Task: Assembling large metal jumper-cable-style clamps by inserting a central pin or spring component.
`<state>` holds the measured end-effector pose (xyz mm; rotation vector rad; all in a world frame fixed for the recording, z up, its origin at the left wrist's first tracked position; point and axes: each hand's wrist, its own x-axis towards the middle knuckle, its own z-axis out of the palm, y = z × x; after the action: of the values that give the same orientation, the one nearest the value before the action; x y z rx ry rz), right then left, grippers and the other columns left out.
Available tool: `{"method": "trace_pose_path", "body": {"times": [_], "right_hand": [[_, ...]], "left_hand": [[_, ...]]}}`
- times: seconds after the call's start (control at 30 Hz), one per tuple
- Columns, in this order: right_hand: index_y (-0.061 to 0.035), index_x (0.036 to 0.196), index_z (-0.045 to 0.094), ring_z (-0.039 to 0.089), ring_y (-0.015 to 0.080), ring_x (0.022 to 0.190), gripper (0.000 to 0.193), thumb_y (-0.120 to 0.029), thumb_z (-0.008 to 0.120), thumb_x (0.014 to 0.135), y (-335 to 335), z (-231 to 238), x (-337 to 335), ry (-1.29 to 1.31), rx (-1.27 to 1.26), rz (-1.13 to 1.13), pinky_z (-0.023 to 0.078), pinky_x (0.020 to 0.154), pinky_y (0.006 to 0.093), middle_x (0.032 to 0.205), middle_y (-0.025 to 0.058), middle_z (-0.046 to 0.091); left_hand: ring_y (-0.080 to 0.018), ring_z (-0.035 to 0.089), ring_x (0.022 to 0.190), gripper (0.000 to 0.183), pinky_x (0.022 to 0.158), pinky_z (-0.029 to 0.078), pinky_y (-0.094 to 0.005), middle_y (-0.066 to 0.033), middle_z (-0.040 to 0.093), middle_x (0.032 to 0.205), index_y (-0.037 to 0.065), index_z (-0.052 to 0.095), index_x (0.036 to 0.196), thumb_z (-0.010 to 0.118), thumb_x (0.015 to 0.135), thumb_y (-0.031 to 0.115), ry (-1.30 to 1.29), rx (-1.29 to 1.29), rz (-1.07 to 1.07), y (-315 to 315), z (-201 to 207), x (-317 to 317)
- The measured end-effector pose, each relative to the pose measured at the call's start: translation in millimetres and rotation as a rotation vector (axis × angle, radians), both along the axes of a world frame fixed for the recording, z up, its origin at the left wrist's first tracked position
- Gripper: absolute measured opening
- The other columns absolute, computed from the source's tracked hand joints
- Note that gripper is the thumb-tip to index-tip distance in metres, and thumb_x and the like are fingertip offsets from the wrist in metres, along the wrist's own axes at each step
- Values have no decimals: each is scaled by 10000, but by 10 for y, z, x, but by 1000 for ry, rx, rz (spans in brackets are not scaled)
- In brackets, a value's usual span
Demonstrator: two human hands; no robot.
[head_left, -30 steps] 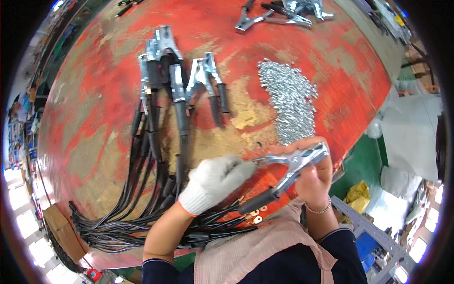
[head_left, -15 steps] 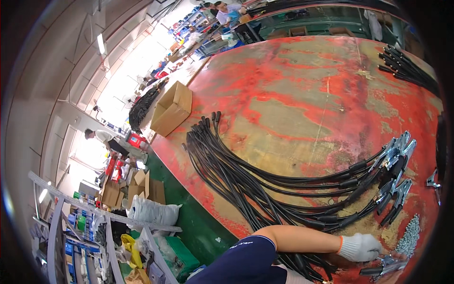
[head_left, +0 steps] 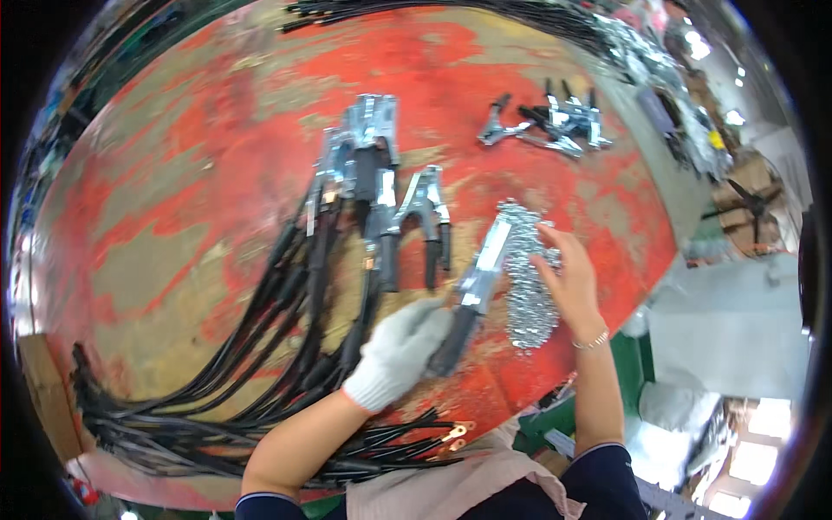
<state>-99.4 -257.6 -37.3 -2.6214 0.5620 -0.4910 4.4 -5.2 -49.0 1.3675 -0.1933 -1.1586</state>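
"White-gloved L hand (head_left: pixel 399 351): what's it got?"

"Metal clamp (head_left: pixel 485 260), silver jaws up, blk grip (head_left: pixel 449 348) down. Fingers curled in on its L side, approx. where metal meets blk. Clamp's tilted, top leaning R."

"Pos. of clamp?"

"Ctr, btwn the two hands, just L of the pile of small silver parts (head_left: pixel 530 308). Its top overlaps the pile's edge in view; can't tell if they touch."

"R hand (head_left: pixel 568 277)?"

"Bare, w/ bracelet (head_left: pixel 592 340) at wrist. At pile's R edge, thumb & fingers spread w/ a gap btwn. Can't tell if fingertips are on any pcs."

"Rest of tbl (head_left: pixel 147 208)?"

"Worn red & tan top. L of the held clamp: a cluster of clamps (head_left: pixel 374 121) on blk cables (head_left: pixel 299 295), plus a single clamp (head_left: pixel 422 204) beside it, legs apart, blk grips toward the wearer. Far side, R of ctr: more clamps (head_left: pixel 559 126), jumbled. More blk cable (head_left: pixel 468 9) along far edge."

"Near edge?"

"Cable ends w/ copper lugs (head_left: pixel 455 433), close to the pinkish apron (head_left: pixel 451 490)."
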Motion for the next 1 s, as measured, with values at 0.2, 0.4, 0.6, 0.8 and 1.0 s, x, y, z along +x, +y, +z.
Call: {"method": "trace_pose_path", "body": {"times": [0.2,0.4,0.6,0.8,1.0], "right_hand": [[-95,1001,690,614,256,909,243,-189,745,784,25,-164,212,61,-175,114,488,814,365,955,72,644],[-87,918,662,621,245,863,135,-151,719,814,178,-198,372,27,-119,129,506,738,350,896,56,633],[-5,1006,678,683,150,858,190,-28,604,832,730,-40,-12,-78,910,122,531,760,278,941,83,715],[45,1031,651,685,200,852,298,3,730,748,903,-229,-281,-272,1127,93,564,764,324,977,133,698],[49,1241,515,677,168,903,577,-92,799,758,940,-213,-417,-265,1389,-37,540,818,299,992,109,697]], "left_hand": [[-82,586,538,286,436,408,-185,-83,678,832,12,585,1132,538,965,239,249,-129,130,79,41,72],[-83,605,655,277,558,471,-211,-58,670,850,-5,584,1167,520,978,187,77,-82,63,132,-37,42],[-84,591,622,316,593,502,-245,-48,661,823,-20,573,1199,522,983,205,-213,-36,-158,147,219,-53],[-75,596,625,272,561,488,-240,-40,663,784,-12,607,1136,517,968,181,-251,-10,-335,118,316,-89],[-71,596,606,250,541,490,-243,-32,655,769,-2,631,1094,518,968,182,-271,4,-419,112,367,-97]]}}
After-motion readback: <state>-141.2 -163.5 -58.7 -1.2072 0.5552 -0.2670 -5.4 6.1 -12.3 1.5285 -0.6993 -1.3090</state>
